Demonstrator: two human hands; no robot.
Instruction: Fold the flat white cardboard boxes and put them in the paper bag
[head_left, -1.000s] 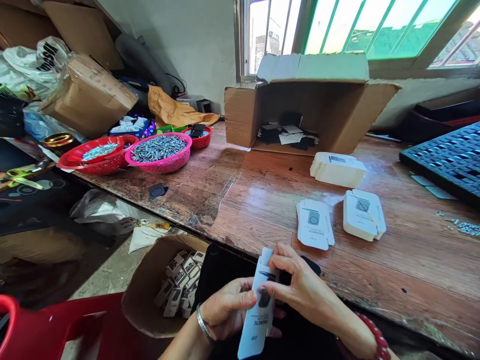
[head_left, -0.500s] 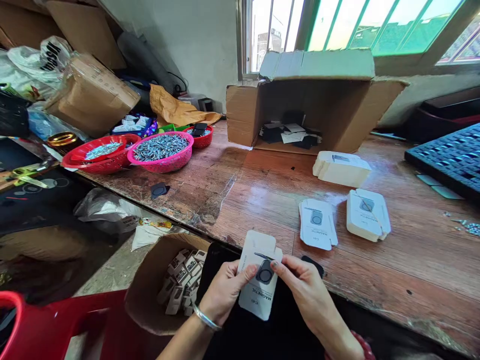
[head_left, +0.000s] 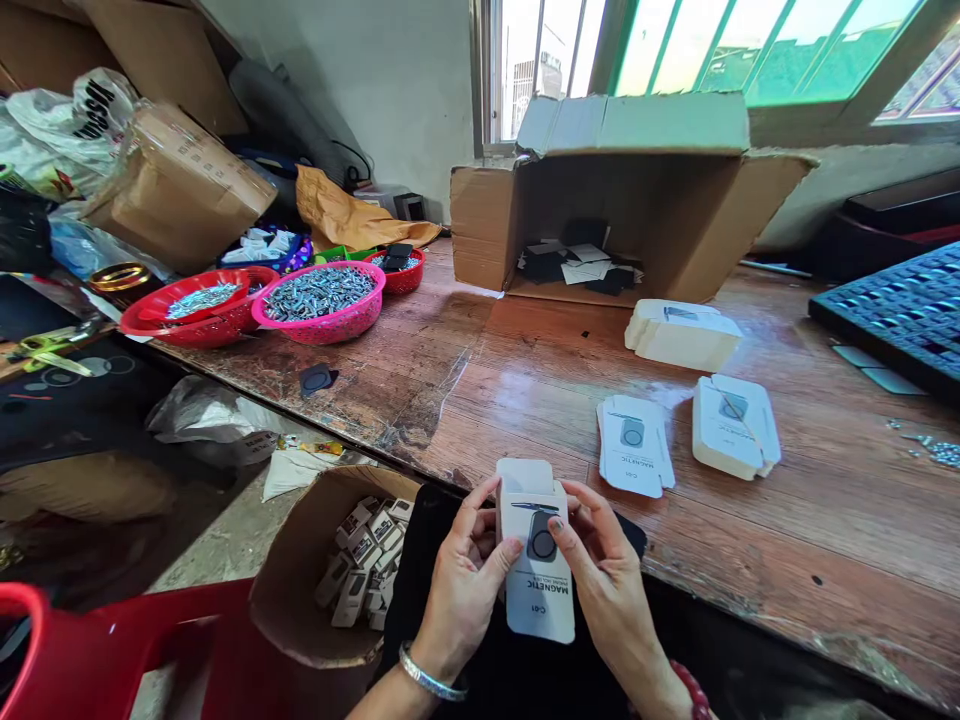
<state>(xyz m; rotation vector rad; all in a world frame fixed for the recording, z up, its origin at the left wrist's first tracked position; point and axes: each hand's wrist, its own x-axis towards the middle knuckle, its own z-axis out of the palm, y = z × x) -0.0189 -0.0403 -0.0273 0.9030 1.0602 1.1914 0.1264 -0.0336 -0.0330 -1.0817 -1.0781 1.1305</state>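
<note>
Both hands hold one white printed carton [head_left: 537, 590] marked "MAGNETIC", its end flaps extended, over my lap at the table's front edge. My left hand [head_left: 469, 570] grips its left side, thumb on the front face. On the opposite side my right hand [head_left: 604, 560] has its thumb on the printed front and fingers behind the edge. Just beyond lies a thin stack of flat cartons [head_left: 634, 450]. Right of that sits a thicker carton stack [head_left: 736, 430] with a band across it, and another carton stack [head_left: 682, 336] stands farther back.
An open cardboard box [head_left: 480, 230] with black and white pieces stands at the back. Baskets of metal parts, a pink one [head_left: 319, 330] among them, line the left. Below the edge, a carton bin [head_left: 292, 600] holds small folded boxes. A black tray [head_left: 900, 310] is at right.
The carton has turned to face me more squarely and looks opened out into a box shape. Both hands have shifted to grip its two sides.
</note>
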